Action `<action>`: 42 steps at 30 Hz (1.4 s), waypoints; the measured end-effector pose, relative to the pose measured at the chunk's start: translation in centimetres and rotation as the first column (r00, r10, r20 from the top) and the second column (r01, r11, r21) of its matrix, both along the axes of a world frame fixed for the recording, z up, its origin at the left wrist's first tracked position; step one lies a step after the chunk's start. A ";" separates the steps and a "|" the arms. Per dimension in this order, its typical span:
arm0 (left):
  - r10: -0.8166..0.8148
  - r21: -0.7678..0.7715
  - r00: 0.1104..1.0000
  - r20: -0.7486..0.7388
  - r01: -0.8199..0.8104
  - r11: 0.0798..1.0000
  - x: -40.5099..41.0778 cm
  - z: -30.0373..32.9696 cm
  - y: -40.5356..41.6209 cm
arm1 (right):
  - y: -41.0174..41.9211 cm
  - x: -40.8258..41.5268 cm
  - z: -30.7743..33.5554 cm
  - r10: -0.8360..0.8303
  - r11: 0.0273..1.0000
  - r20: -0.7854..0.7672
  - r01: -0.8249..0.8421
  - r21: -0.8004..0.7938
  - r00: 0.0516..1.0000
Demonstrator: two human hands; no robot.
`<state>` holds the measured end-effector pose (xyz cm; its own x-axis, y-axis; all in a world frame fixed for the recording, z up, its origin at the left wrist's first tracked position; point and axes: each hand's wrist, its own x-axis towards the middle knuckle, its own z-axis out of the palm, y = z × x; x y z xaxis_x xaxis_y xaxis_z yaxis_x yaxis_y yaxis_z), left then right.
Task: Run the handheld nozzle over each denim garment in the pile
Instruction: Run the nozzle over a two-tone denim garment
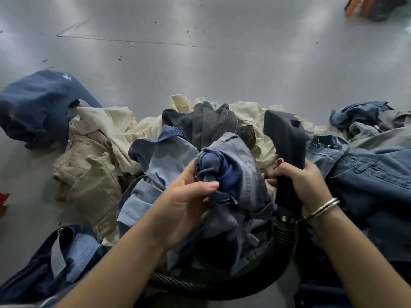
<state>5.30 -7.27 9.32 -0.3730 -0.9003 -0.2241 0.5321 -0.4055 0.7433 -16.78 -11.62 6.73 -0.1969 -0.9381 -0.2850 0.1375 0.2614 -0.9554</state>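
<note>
Gripping a bunched blue denim garment (224, 172) atop the pile (155, 152), the left hand (186, 196) should be spreading it flat while the right hand (304, 183), clasping the upright nozzle (287, 134), is tilting it down.

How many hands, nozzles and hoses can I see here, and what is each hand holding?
Hands: 2. The left hand grips a blue denim garment; the right hand grips the nozzle.
Nozzle: 1
Hose: 1
Total: 4
</note>
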 end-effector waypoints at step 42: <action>0.222 -0.439 0.634 0.741 0.205 0.875 1.2 -2.1 -1.8 | 7.6 -2.5 2.7 0.533 0.845 -0.096 -0.535 0.000 0.841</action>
